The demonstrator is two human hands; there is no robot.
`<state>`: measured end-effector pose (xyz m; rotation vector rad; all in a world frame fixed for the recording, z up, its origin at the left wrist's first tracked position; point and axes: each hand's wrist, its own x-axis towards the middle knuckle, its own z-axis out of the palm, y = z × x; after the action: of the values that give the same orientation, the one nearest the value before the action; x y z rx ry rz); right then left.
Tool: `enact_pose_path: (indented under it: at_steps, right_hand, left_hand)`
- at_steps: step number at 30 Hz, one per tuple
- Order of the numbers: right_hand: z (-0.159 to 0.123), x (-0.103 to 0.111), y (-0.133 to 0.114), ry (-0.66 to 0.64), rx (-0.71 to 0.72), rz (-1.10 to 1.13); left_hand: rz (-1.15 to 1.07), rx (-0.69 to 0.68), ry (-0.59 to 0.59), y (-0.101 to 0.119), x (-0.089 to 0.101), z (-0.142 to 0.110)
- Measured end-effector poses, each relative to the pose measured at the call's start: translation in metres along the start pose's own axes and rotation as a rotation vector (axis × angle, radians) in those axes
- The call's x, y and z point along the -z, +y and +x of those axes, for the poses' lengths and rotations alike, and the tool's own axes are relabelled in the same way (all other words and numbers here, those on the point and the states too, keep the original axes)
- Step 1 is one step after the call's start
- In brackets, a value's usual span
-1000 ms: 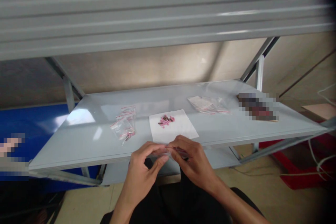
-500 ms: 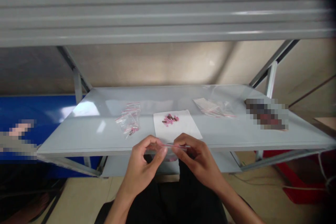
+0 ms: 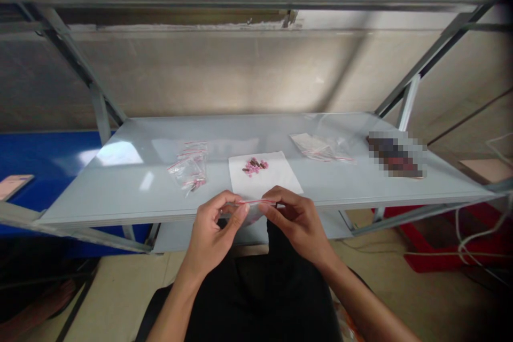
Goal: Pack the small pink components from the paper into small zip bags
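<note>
From my screen, the thin clear plastic zip bag (image 3: pixel 251 215) looks pretty shiny, the painted metal shelf (image 3: pixel 120 184) is smooth and glossy, and the white paper sheet (image 3: pixel 276 179) and black cloth trousers (image 3: pixel 260 299) look matt.

**Pixelated object** (image 3: pixel 396 154) at the right end of the metal shelf (image 3: pixel 92 203): blurred, kind unreadable. **Pink and dark pieces** (image 3: pixel 252 166) on the white paper sheet (image 3: pixel 280 179): too small to identify singly. **Small plastic bag** (image 3: pixel 251 215): partly hidden by the left hand (image 3: pixel 214 232) and right hand (image 3: pixel 298 226), contents indistinct. **Forearms** (image 3: pixel 172 307): cut off by lower edge. **Red crate** (image 3: pixel 441 259): cut off by shelf and right edge.
</note>
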<state>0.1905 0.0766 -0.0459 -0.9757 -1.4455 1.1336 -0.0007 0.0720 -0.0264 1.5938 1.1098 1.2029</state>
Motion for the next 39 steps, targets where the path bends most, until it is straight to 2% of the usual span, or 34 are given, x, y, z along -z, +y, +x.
enact_pose_path:
  at_steps: [4, 11, 15, 19, 23, 26, 30, 33, 36, 39]
  right_hand:
    - [-0.003, -0.001, -0.009, -0.043, 0.073, -0.047]
    - [-0.005, -0.004, -0.01, -0.085, 0.078, -0.12]
    - [-0.005, -0.002, -0.01, -0.037, 0.212, -0.201]
    - [-0.005, 0.001, -0.012, -0.097, 0.293, -0.233]
    - [-0.003, 0.004, -0.012, -0.165, 0.315, -0.235]
    - [-0.002, 0.008, -0.01, -0.145, 0.311, -0.267]
    - [-0.003, 0.01, -0.011, -0.13, 0.242, -0.334]
    - [-0.003, 0.008, -0.012, -0.152, 0.199, -0.339]
    - [-0.001, 0.006, -0.011, -0.174, 0.235, -0.343]
    - [0.0, 0.007, -0.01, -0.156, 0.298, -0.405]
  left_hand:
    - [-0.016, -0.018, -0.035, 0.0, -0.007, -0.002]
    - [0.034, -0.023, 0.016, -0.003, -0.006, -0.001]
    - [0.018, -0.023, -0.002, -0.005, -0.003, -0.001]
    - [0.021, -0.021, -0.065, -0.004, -0.006, 0.0]
    - [0.054, -0.052, -0.045, -0.001, -0.006, 0.001]
    - [0.072, -0.062, -0.053, 0.002, 0.0, 0.002]
    - [0.14, -0.036, -0.031, 0.004, 0.007, 0.002]
    - [0.208, -0.052, -0.042, 0.005, 0.004, 0.0]
    - [0.229, -0.064, -0.056, 0.004, -0.001, -0.001]
    - [0.159, -0.003, -0.061, 0.002, -0.002, -0.001]
